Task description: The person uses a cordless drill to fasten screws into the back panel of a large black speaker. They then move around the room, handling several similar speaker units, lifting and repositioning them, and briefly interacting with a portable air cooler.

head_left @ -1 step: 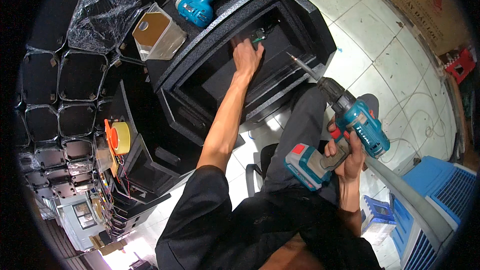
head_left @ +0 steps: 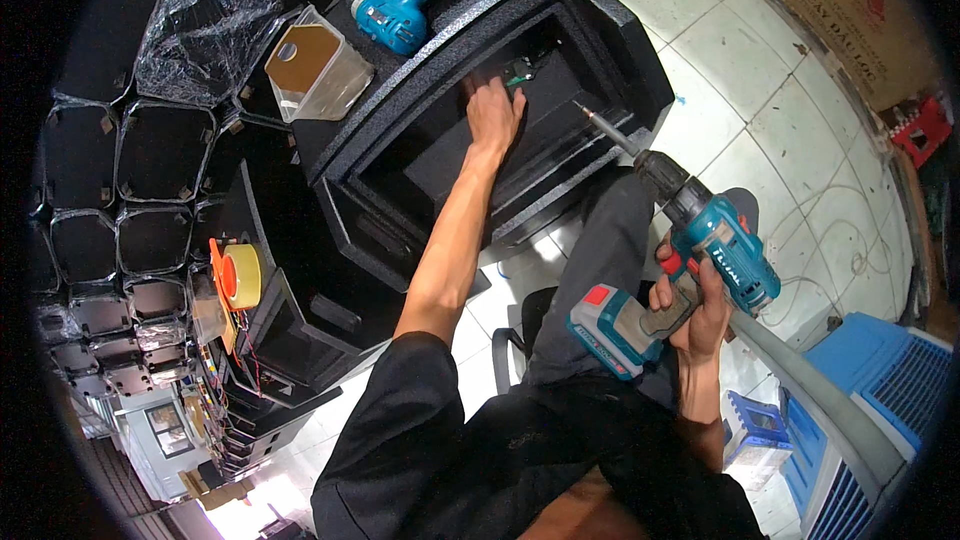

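My right hand (head_left: 703,315) is wrapped round the grip of a teal and black cordless drill (head_left: 730,250), with a finger near its red trigger. The drill's long bit (head_left: 605,130) points up and left, over the edge of a black textured speaker cabinet (head_left: 400,230). Inside that hollow cabinet, my left hand (head_left: 492,120) reaches in with its fingers stretched forward and apart. By its thumb is a small green circuit board (head_left: 518,72) with dark parts. The left fingertips are dark and partly blurred, so their exact contact is unclear.
A second blue power tool (head_left: 400,15) and a clear plastic tub (head_left: 345,85) rest on the cabinet top. Tape (head_left: 242,276) hangs at the left, near stacked black cabinets (head_left: 165,150). A grey pole (head_left: 820,385) and blue crate-like units (head_left: 900,370) stand at the right.
The drill has tilted very slightly in my right hand, its bit tip moving a little right. My left hand stays at nearly the same spot inside the cabinet.
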`<action>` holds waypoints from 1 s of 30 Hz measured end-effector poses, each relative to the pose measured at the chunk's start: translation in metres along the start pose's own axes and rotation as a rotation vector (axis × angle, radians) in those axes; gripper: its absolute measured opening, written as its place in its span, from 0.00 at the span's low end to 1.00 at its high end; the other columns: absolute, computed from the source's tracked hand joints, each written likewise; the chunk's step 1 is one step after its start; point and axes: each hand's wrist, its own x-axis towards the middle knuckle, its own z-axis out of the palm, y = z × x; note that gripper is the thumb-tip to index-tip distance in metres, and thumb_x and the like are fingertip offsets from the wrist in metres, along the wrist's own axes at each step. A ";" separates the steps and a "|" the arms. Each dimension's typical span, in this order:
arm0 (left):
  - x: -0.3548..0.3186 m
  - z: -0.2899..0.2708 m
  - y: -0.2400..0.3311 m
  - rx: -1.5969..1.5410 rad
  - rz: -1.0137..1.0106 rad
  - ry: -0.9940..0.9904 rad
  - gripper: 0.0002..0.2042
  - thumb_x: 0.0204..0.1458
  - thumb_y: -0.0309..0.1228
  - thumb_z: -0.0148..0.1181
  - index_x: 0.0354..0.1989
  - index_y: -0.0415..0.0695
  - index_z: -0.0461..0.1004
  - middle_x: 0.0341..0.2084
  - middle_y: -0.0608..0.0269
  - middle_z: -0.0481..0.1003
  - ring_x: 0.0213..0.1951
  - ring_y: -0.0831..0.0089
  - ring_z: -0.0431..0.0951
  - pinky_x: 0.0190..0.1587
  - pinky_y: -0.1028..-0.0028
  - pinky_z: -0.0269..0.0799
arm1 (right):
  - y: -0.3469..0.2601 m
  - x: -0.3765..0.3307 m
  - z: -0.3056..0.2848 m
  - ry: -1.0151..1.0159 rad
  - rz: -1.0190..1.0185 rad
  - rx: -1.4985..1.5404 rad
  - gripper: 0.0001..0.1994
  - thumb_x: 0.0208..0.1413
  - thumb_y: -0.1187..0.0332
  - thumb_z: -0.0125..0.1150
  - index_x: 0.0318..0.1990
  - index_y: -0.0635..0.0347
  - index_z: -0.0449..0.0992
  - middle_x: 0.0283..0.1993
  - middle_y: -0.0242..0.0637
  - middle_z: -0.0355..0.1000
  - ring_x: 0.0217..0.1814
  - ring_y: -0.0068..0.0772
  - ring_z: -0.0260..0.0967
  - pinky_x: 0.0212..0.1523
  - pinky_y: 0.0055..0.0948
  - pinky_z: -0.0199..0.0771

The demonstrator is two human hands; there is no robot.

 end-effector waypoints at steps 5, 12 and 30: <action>0.013 0.006 -0.013 -0.062 -0.068 -0.085 0.16 0.48 0.37 0.61 0.30 0.33 0.72 0.23 0.39 0.73 0.28 0.45 0.75 0.32 0.56 0.70 | -0.004 0.028 0.031 0.048 0.008 0.040 0.15 0.58 0.65 0.50 0.50 0.62 0.63 0.37 0.45 0.71 0.21 0.26 0.64 0.22 0.27 0.68; 0.016 0.034 -0.028 -0.087 0.026 0.090 0.16 0.47 0.37 0.63 0.26 0.33 0.74 0.21 0.41 0.74 0.25 0.47 0.75 0.30 0.61 0.72 | 0.014 0.092 0.089 0.155 0.046 -0.055 0.15 0.54 0.63 0.57 0.44 0.62 0.68 0.32 0.41 0.73 0.18 0.23 0.65 0.18 0.24 0.68; 0.021 0.039 -0.009 -0.050 -0.039 -0.153 0.19 0.45 0.26 0.55 0.49 0.41 0.69 0.45 0.41 0.65 0.48 0.44 0.63 0.52 0.53 0.54 | 0.037 0.131 0.102 0.244 -0.089 -0.082 0.10 0.52 0.68 0.59 0.39 0.61 0.71 0.27 0.36 0.71 0.15 0.22 0.65 0.13 0.22 0.66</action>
